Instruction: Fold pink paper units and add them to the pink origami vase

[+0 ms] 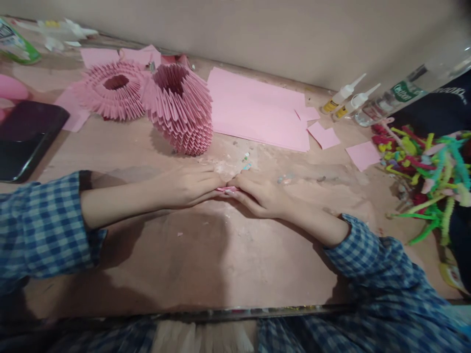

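Observation:
A small piece of folded pink paper (226, 189) is pinched between my two hands above the middle of the table. My left hand (193, 186) holds its left end, fingers pressed together. From the right, my right hand (257, 192) grips the other end between thumb and fingers. The fingers cover most of the paper. Behind my hands stands a pink folded-paper form (184, 110) with an open top, and left of it lies a round, ringed pink paper piece (114, 90).
Pink sheets (257, 110) lie at the back, small pink pieces (324, 136) beside them. Two glue bottles (344, 103) and a clear bottle (393, 100) are at the back right, colourful pipe cleaners (434, 171) at the right. A black phone (29, 137) lies at the left.

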The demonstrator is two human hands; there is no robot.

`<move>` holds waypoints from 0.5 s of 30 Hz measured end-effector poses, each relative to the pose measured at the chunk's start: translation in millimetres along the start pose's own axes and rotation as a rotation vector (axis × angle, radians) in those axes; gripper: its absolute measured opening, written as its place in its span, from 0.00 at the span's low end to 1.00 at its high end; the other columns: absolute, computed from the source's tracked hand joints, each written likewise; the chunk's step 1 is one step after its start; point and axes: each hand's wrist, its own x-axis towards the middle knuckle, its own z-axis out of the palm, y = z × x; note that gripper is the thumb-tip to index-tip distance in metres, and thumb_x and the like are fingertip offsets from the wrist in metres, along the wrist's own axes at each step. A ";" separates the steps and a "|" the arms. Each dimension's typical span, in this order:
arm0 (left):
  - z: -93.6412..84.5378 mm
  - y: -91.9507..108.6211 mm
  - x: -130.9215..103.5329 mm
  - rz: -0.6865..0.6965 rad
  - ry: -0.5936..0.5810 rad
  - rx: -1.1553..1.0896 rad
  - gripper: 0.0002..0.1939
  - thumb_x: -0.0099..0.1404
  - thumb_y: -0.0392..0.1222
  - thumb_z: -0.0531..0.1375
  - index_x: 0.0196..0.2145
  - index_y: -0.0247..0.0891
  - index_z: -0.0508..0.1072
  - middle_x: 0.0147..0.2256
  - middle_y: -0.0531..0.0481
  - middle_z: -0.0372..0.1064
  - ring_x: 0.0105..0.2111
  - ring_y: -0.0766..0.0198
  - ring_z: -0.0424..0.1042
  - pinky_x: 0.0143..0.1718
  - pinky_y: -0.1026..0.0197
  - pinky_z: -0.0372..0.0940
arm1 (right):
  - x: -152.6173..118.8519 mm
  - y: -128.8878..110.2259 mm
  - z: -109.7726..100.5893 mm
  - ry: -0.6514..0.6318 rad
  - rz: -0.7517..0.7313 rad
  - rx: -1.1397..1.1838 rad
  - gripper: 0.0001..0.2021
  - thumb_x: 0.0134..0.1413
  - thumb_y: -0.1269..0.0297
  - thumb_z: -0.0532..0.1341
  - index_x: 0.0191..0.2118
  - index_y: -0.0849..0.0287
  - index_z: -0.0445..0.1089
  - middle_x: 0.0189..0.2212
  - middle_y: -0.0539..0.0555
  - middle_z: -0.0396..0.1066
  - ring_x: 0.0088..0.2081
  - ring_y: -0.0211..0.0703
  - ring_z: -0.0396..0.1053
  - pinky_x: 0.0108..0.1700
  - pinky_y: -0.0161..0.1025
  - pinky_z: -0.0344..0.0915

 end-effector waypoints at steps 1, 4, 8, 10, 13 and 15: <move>-2.1 1.7 1.4 0.042 0.002 0.053 0.24 0.88 0.49 0.44 0.47 0.38 0.77 0.42 0.43 0.81 0.43 0.56 0.77 0.48 0.55 0.68 | 0.8 -1.8 0.6 0.015 -0.028 -0.016 0.20 0.85 0.55 0.48 0.42 0.58 0.71 0.32 0.53 0.75 0.32 0.41 0.70 0.37 0.37 0.66; -5.3 6.0 5.2 0.075 -0.020 0.081 0.23 0.87 0.45 0.46 0.42 0.39 0.78 0.38 0.44 0.80 0.38 0.56 0.75 0.44 0.56 0.66 | 2.9 -6.0 1.2 0.072 -0.066 -0.034 0.19 0.85 0.56 0.51 0.39 0.57 0.68 0.30 0.51 0.73 0.31 0.40 0.67 0.35 0.37 0.64; -4.7 7.2 6.4 0.046 -0.019 0.075 0.24 0.87 0.48 0.47 0.43 0.38 0.80 0.39 0.43 0.81 0.39 0.55 0.76 0.45 0.55 0.67 | 3.0 -6.1 -1.6 0.048 0.002 0.009 0.15 0.84 0.61 0.52 0.43 0.58 0.71 0.34 0.54 0.77 0.34 0.40 0.72 0.39 0.37 0.68; -5.4 7.4 5.5 0.050 -0.030 0.093 0.26 0.87 0.49 0.46 0.43 0.38 0.81 0.40 0.42 0.82 0.40 0.55 0.77 0.45 0.54 0.67 | 2.0 -5.0 -3.1 0.022 0.020 0.041 0.13 0.84 0.62 0.52 0.47 0.59 0.72 0.37 0.55 0.79 0.36 0.41 0.74 0.41 0.37 0.70; -5.9 9.2 3.0 0.025 -0.053 0.064 0.30 0.88 0.50 0.42 0.43 0.39 0.81 0.42 0.43 0.84 0.42 0.55 0.78 0.48 0.53 0.68 | -0.5 -3.7 -3.6 0.004 0.009 0.048 0.14 0.84 0.62 0.51 0.47 0.60 0.73 0.37 0.56 0.80 0.36 0.41 0.75 0.41 0.36 0.71; -2.9 10.8 0.6 -0.061 -0.063 -0.036 0.34 0.87 0.55 0.39 0.44 0.40 0.82 0.44 0.42 0.84 0.44 0.54 0.79 0.51 0.52 0.69 | -2.5 -3.1 -3.1 -0.017 0.014 0.024 0.15 0.84 0.61 0.51 0.47 0.59 0.73 0.37 0.56 0.81 0.36 0.41 0.76 0.40 0.36 0.71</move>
